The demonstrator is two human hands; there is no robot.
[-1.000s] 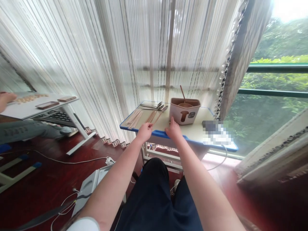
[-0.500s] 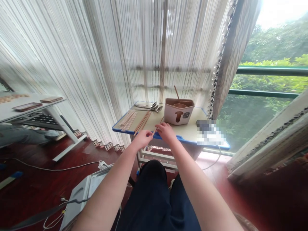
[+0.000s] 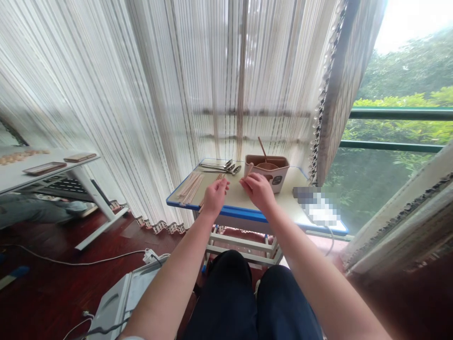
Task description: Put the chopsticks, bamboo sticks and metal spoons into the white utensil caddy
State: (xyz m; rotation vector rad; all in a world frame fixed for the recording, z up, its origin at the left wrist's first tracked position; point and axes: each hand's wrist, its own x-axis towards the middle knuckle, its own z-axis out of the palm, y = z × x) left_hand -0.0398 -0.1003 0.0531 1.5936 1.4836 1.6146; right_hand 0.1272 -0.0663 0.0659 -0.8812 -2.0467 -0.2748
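Note:
My right hand [image 3: 260,189] pinches a wooden chopstick [image 3: 250,167], whose end points up in front of a pinkish-white bin [image 3: 260,178]. Inside the bin is a brown bowl [image 3: 268,165] with a brown stick-like handle [image 3: 262,147] rising from it. To the left, my left hand [image 3: 216,194] is closed, fingers curled, with nothing visible in them. It covers most of a brown chopstick bundle [image 3: 221,176]. Pale chopsticks [image 3: 191,186] lie together at the table's left side. Behind them rest several metal spoons [image 3: 228,166].
The small table [image 3: 233,200] has a blue rim. A blurred-out item [image 3: 320,205] lies at its right end, with a cable hanging down. A grey case [image 3: 120,293] stands on the floor at left. Another table [image 3: 81,163] holds trays; a person's leg shows below it.
My hands have moved apart. The right hand has raised the chopstick toward the bin, and the left has shifted forward over the brown chopsticks. The view has tilted slightly up.

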